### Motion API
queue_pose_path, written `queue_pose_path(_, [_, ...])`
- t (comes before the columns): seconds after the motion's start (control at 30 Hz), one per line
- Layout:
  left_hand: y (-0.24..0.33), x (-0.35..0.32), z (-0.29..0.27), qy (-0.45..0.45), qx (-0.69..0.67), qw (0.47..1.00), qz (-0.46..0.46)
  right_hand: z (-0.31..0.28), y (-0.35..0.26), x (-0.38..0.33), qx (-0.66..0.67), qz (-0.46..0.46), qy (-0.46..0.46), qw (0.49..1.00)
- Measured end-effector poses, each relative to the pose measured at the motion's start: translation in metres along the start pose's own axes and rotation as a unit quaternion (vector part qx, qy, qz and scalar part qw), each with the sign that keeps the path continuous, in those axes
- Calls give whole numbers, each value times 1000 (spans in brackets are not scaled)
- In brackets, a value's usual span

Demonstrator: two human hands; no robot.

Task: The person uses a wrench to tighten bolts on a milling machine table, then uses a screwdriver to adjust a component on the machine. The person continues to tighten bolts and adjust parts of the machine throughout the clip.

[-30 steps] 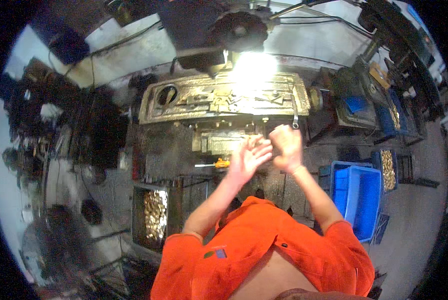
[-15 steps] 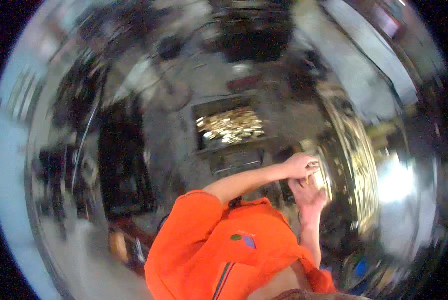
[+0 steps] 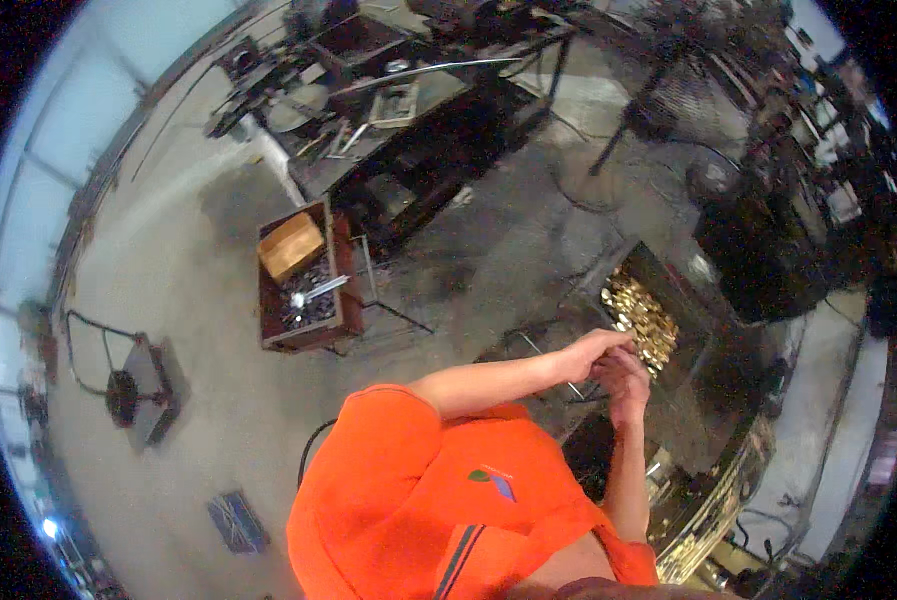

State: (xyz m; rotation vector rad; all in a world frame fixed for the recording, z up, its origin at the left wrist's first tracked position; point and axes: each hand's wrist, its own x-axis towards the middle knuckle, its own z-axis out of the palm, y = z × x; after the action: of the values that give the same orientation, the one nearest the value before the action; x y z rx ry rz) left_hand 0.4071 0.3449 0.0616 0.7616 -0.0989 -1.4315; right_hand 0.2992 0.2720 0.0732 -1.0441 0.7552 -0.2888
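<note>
My left hand (image 3: 596, 349) and my right hand (image 3: 624, 384) are close together in front of my chest, touching or nearly so. Both have their fingers curled in, and whatever they hold is too small or hidden to make out. Just beyond them, a dark metal tray (image 3: 636, 258) holds a heap of small shiny gold-coloured metal pieces (image 3: 648, 318). My hands overlap the near side of this heap in the picture; I cannot tell whether they touch it.
A reddish-brown crate (image 3: 346, 290) on a stand holds a tan box (image 3: 291, 246) and dark small parts. Behind it is a cluttered dark workbench (image 3: 408, 160). A wheeled trolley (image 3: 150, 385) stands left. Long gold-coloured pieces (image 3: 708, 530) lie stacked at lower right.
The view has turned left, so the tray now appears further right. My hands, still together, have swung from beside the gold-coloured stack to in front of the tray.
</note>
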Motion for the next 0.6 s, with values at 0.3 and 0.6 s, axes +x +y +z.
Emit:
queue_pose_path(0.3, [99, -75, -97, 114, 145, 934, 306, 79, 47, 47, 179, 27, -141, 973])
queue_pose_path(0.6, [166, -179, -230, 293, 135, 892, 316, 278, 38, 83, 145, 183, -327, 916])
